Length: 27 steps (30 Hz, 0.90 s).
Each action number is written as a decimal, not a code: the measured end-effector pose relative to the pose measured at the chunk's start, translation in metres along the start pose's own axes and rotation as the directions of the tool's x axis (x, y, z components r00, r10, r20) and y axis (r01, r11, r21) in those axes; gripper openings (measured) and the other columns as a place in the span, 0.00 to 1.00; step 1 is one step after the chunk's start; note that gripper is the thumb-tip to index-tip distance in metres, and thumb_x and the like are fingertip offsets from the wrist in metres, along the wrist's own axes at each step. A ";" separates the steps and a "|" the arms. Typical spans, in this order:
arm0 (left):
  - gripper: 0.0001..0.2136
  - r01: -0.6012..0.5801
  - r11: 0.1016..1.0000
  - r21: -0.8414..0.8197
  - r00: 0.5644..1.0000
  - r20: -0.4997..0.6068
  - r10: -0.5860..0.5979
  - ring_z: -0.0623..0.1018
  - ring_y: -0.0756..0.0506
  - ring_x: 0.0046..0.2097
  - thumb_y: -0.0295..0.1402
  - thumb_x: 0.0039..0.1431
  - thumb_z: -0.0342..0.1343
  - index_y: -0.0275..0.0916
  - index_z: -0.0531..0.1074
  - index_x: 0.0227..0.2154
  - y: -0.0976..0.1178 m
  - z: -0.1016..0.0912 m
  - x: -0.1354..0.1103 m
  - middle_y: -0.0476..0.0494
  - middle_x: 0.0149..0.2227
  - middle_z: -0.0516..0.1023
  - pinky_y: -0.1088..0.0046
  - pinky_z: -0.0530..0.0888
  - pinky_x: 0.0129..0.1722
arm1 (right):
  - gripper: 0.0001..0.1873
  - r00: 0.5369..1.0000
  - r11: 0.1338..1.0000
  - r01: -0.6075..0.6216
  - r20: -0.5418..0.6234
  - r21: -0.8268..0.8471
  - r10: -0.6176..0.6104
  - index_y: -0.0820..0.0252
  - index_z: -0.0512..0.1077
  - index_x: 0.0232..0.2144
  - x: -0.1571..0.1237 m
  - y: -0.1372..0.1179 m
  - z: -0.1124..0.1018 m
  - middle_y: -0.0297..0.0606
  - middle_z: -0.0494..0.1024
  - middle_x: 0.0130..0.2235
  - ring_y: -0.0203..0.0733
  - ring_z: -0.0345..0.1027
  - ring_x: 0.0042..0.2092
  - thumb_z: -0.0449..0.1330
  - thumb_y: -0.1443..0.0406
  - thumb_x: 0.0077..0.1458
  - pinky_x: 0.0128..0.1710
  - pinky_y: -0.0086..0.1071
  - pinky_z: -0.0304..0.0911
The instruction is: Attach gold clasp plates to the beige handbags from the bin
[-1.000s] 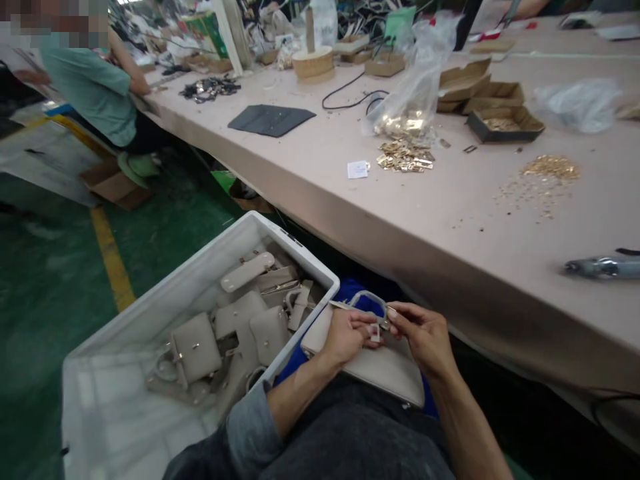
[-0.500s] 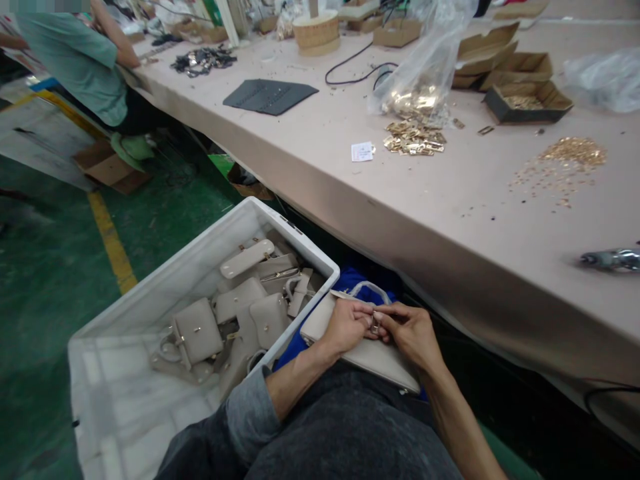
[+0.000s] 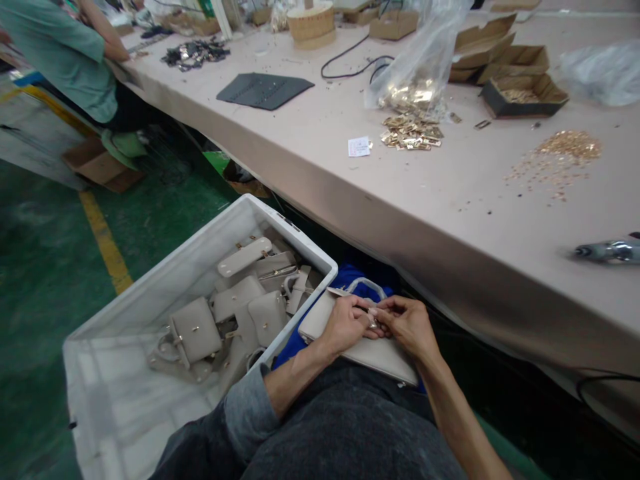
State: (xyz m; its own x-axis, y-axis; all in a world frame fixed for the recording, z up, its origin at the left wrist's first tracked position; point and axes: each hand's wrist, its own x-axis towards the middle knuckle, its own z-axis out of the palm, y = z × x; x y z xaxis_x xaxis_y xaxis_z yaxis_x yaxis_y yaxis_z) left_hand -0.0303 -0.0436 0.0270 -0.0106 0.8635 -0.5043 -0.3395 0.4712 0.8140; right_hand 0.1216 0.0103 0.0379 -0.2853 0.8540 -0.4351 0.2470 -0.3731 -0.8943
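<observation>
A beige handbag [image 3: 380,359] lies across my lap, its looped handle [image 3: 367,285] pointing toward the workbench. Over its middle, my left hand [image 3: 346,327] is closed, with fingertips pinching a small shiny metal bag fitting [image 3: 373,323]. Opposite it, my right hand [image 3: 407,325] pinches the same fitting between thumb and fingers. The fingers hide most of the fitting and how it sits against the bag. Blue material [image 3: 290,347] shows beneath and beside the bag.
To my left stands a white bin [image 3: 120,327] with several beige bags [image 3: 196,328]. The workbench [image 3: 320,153] carries gold metal plates [image 3: 411,132], small gold pieces [image 3: 570,147], open cardboard boxes [image 3: 525,100] and a metal tool [image 3: 607,251]. A co-worker [image 3: 65,60] sits far left.
My fingers have shifted slightly around the metal fitting, which now shows less plainly between them. The handbag stays on my lap. The whole view has moved a little.
</observation>
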 end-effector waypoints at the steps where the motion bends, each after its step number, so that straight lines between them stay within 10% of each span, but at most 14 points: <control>1: 0.16 -0.003 1.000 -0.001 1.000 -0.005 0.003 0.86 0.39 0.30 0.32 0.53 0.67 0.33 0.69 0.42 0.000 0.000 -0.001 0.38 0.27 0.83 0.63 0.85 0.33 | 0.27 1.000 1.000 0.005 0.006 -0.001 -0.005 0.63 0.78 0.28 0.000 -0.001 0.000 0.40 0.76 0.23 0.38 0.65 0.22 0.76 0.45 0.40 0.21 0.30 0.60; 18: 0.13 0.033 0.997 -0.073 0.999 -0.022 -0.035 0.85 0.40 0.29 0.31 0.52 0.67 0.35 0.69 0.37 -0.002 0.006 -0.008 0.42 0.29 0.81 0.63 0.84 0.34 | 0.22 0.979 0.997 -0.040 -0.195 0.062 0.051 0.64 0.84 0.33 0.001 0.016 0.009 0.43 0.81 0.28 0.43 0.72 0.27 0.76 0.53 0.39 0.24 0.31 0.63; 27: 0.09 -0.357 0.833 0.422 0.929 0.071 0.362 0.83 0.43 0.36 0.22 0.57 0.59 0.38 0.80 0.37 0.003 0.003 -0.019 0.44 0.33 0.83 0.67 0.78 0.42 | 0.21 0.975 0.980 -0.084 -0.189 0.183 0.118 0.66 0.82 0.30 0.000 0.012 0.013 0.37 0.74 0.20 0.33 0.58 0.18 0.76 0.54 0.38 0.18 0.29 0.50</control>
State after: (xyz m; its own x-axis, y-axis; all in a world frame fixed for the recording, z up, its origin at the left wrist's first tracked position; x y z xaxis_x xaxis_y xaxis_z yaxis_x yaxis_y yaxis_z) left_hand -0.0286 -0.0585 0.0398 -0.0660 0.9859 -0.1536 0.1177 0.1605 0.9800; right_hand 0.1124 0.0018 0.0260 -0.0736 0.8569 -0.5103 0.0964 -0.5032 -0.8588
